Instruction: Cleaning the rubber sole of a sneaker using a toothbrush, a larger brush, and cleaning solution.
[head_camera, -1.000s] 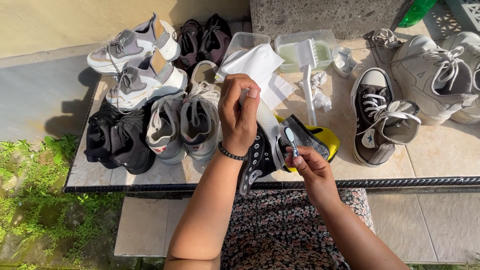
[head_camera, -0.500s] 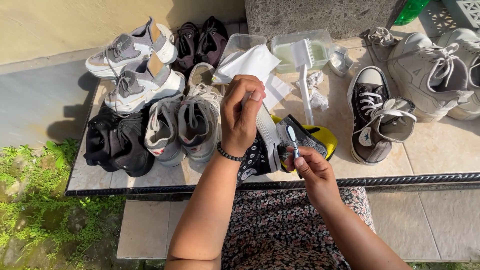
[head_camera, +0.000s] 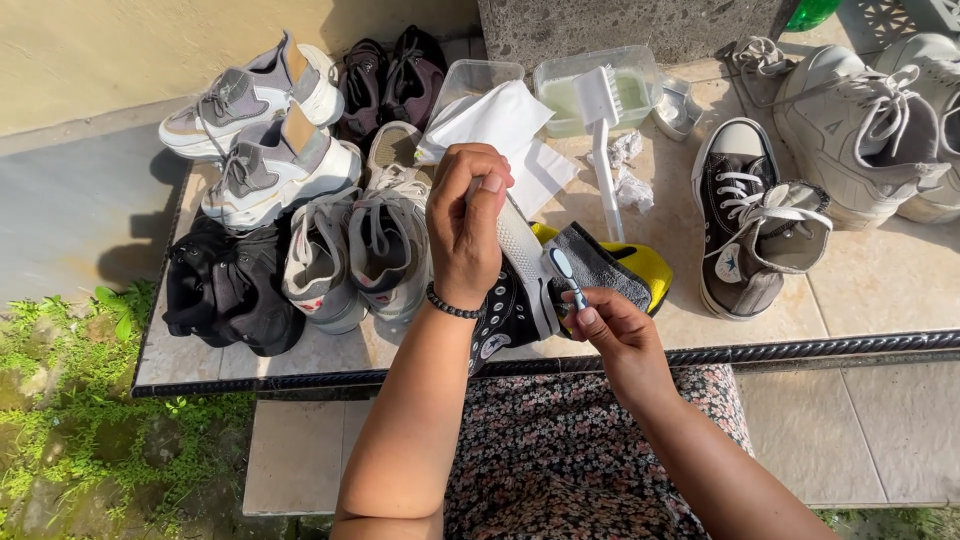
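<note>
The left hand (head_camera: 468, 225) has shifted slightly, gripping the black sneaker (head_camera: 515, 300); the right hand (head_camera: 615, 335) pinches a small brush (head_camera: 566, 275).

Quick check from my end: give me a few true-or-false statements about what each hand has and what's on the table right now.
1. The left hand grips a black high-top sneaker with a white sole. True.
2. The right hand holds a large white scrub brush. False: it holds a small toothbrush; the white brush rests on the plastic tub.
3. Another black high-top pair lies right of the hands. True.
4. A bracelet sits on the right wrist. False: the beaded bracelet is on the left wrist.
</note>
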